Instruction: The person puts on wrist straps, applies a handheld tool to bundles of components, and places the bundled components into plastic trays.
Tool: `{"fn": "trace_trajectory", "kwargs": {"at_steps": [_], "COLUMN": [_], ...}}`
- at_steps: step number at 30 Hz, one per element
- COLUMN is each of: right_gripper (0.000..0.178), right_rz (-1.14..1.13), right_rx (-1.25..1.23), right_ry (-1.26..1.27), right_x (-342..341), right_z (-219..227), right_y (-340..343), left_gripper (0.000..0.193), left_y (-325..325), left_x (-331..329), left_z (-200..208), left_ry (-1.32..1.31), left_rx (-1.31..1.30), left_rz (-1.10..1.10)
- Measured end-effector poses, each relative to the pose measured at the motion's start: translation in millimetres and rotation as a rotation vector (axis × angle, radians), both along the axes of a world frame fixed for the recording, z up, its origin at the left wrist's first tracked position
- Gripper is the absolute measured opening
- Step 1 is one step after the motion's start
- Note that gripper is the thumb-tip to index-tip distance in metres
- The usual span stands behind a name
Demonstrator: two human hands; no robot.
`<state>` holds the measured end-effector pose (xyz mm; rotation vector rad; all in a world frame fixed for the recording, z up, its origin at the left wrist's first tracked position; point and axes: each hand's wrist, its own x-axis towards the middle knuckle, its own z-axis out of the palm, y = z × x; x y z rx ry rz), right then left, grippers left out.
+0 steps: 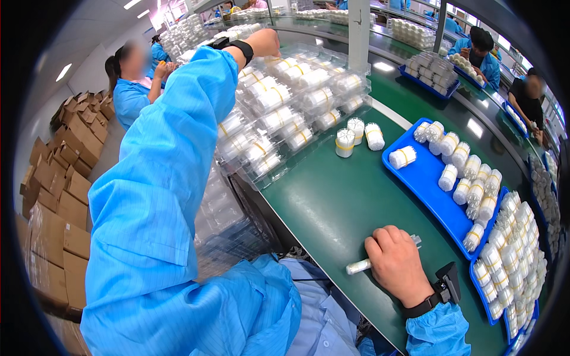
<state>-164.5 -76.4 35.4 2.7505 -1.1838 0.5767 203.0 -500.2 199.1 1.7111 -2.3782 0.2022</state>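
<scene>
My left hand (pixel 265 44) reaches across to the far side of the stacked clear plastic trays (pixel 279 171). Its fingers point away from me and are mostly hidden, so whether they hold anything does not show. In those trays lie white cylindrical bundles (pixel 273 98) with yellow bands. Low over the green table (pixel 309 204), my right hand (pixel 395 261) is closed around a slim white tube-like piece (pixel 358 266). One end of it sticks out to the left, and a clear bit shows past the knuckles. Three banded bundles (pixel 345 143) stand on the table between the trays and the blue tray.
A blue tray (pixel 415 172) at the right carries several banded bundles. Nearer me, another blue tray (pixel 484 291) is piled high with them. A grey-white post (pixel 358 35) rises behind the table. Cardboard boxes (pixel 77 178) line the left, and co-workers in blue sit or stand beyond.
</scene>
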Motion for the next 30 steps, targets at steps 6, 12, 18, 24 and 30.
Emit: {"fn": "trace_trajectory", "kwargs": {"at_steps": [6,12,18,24,30], "right_gripper": [0.019,0.018,0.014,0.011,0.010], "right_rz": [-0.004,-0.006,-0.002,-0.002,0.004], "right_rx": [0.037,0.033,0.009,-0.059,-0.062], "right_ry": [0.018,0.011,-0.008,-0.019,-0.012], "right_x": [-1.0,-1.7,-1.1,-2.0,-2.5], "right_z": [2.6,2.1,-2.0,-4.7,-3.5], "right_y": [2.4,4.4,-0.5,0.2,2.4], "left_gripper": [0.028,0.047,0.027,0.062,0.065], "left_y": [-3.6,-5.5,22.3,150.4,182.5], "left_x": [-8.9,-11.1,-61.9,-169.1,-183.4], "left_z": [2.8,-21.4,-1.9,-16.5,-88.5], "left_ry": [-0.227,-0.142,-0.075,-0.160,-0.372], "left_rx": [0.029,0.060,-0.335,-0.041,0.229], "left_rz": [-0.152,-0.206,-0.352,-0.514,-0.413]}}
